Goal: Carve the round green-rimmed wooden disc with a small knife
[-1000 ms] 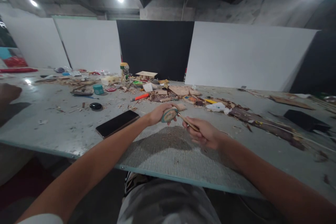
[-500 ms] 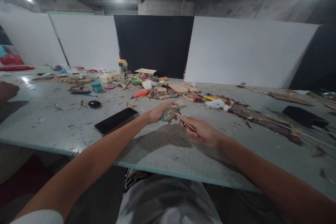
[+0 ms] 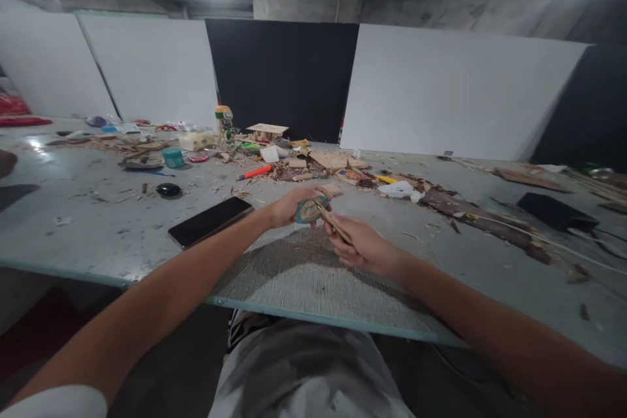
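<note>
Holding: left hand (image 3: pixel 289 206) has a round piece (image 3: pixel 309 211), teal rim and tan face, raised just above the table (image 3: pixel 122 235). Face is turned up toward the camera, slightly tilted.
Left fingers: clamped on the edge of the round piece.
Right hand (image 3: pixel 360 245): fingers closed round the wooden handle of a slim tool (image 3: pixel 336 226) — handle slants back toward the palm.
Tool tip: at the face of the round piece, near its right side. Looks like contact, too small to confirm. If so, control of the cut or scrape rests on both grips, with no support from the table.
Phone (image 3: pixel 210 221): flat, dark screen, near the left forearm.
Black oval item (image 3: pixel 168 189): beyond the phone, to its left.
Teal jar (image 3: pixel 173 157): upright, beyond the oval item.
Orange-handled cutter (image 3: pixel 257 172): lying beyond the hands, beside wood scraps (image 3: pixel 330 159).
Right side: white crumpled wrap (image 3: pixel 398 190), bark strip (image 3: pixel 482 222), black box (image 3: pixel 556 211) — all lying on the table.
Far left: part of another person's hand (image 3: pixel 6 162) at the picture edge.
Labels: printed patch (image 3: pixel 351 176) among the scraps; no brand or writing readable.
</note>
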Action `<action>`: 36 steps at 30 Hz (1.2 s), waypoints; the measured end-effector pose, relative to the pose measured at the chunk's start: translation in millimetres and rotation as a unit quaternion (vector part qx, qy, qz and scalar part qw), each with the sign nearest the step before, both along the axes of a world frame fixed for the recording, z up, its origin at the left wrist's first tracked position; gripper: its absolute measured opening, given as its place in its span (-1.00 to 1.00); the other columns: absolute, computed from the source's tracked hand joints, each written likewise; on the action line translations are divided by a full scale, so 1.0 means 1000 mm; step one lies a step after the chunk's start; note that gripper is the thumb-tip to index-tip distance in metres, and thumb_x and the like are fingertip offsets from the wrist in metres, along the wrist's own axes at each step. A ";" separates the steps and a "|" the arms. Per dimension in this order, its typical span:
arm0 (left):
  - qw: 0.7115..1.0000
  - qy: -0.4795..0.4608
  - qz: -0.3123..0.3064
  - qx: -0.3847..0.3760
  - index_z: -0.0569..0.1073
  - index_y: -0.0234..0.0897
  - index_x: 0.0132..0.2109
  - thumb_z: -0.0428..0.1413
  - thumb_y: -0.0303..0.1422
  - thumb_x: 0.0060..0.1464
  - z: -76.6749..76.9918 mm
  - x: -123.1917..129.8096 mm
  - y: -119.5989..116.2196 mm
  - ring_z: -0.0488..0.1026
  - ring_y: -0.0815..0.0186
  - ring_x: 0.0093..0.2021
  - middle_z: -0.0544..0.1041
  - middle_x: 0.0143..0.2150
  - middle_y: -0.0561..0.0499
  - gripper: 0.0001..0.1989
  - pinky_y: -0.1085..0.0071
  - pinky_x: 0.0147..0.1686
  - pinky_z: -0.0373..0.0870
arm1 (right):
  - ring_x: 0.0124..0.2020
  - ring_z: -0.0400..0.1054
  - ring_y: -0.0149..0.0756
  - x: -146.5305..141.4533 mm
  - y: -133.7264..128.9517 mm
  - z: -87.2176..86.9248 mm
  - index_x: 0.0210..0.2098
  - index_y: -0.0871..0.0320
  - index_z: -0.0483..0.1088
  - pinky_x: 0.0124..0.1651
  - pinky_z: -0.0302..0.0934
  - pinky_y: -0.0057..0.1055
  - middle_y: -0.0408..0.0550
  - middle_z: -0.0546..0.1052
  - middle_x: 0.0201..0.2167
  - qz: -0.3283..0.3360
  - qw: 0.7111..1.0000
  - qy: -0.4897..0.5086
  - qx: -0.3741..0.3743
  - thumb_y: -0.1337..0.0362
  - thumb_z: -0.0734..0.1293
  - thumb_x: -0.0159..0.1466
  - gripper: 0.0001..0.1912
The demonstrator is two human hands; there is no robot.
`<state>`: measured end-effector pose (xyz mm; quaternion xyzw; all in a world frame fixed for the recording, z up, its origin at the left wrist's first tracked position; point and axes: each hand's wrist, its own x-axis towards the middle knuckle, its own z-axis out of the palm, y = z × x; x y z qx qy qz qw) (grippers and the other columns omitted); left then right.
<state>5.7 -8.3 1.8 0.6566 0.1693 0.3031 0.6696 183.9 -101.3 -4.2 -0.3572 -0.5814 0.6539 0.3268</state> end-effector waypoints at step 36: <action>0.993 -0.095 0.007 -0.070 0.44 -0.35 -0.11 0.02 -0.13 0.15 0.001 0.006 -0.005 0.52 0.22 -0.34 0.54 -0.26 -0.14 -0.63 0.34 -0.39 0.44 | -0.45 0.24 -0.31 0.003 0.003 0.002 -0.41 0.13 0.35 -0.41 -0.03 -0.40 -0.08 0.43 -0.47 -0.109 0.873 -0.300 0.370 0.14 0.19 0.35 -0.73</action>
